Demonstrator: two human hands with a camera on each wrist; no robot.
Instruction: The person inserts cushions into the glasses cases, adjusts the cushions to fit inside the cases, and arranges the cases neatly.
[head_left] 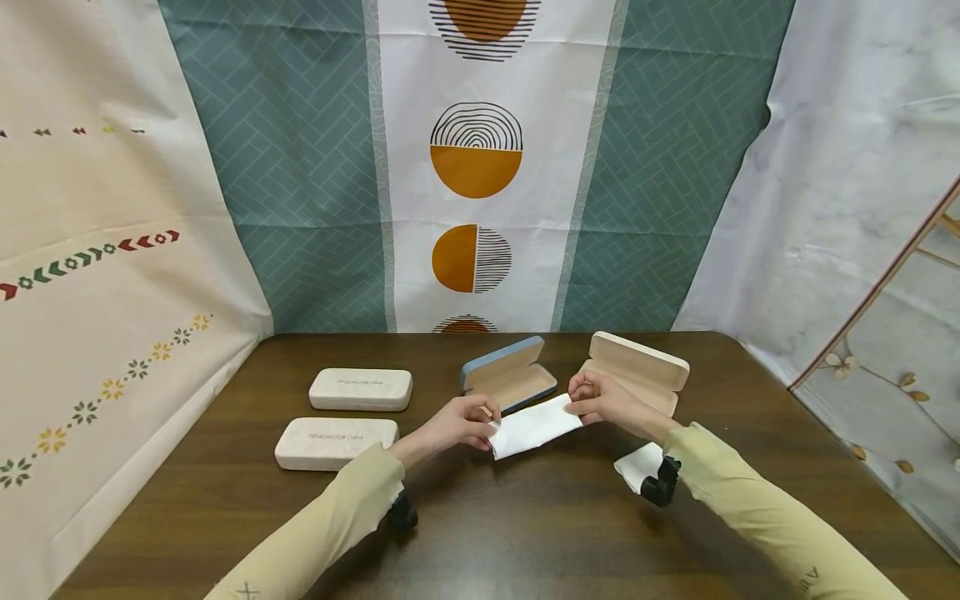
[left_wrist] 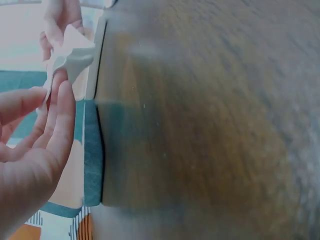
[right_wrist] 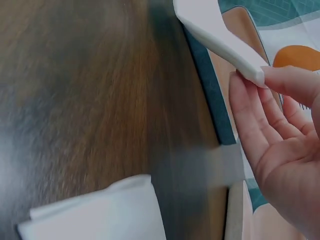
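Left hand, right hand pinching folded white cloth near open blue glasses case; likely cloth-handling step, next probably needs level grip.

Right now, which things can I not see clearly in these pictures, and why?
Loose cloth, head view: partly behind the black wrist device.
Blue case, head view: near side partly behind the held cloth and left hand.
Open cream case, head view: near side partly behind the right hand.
Two closed cases, head view: lids hide the insides.
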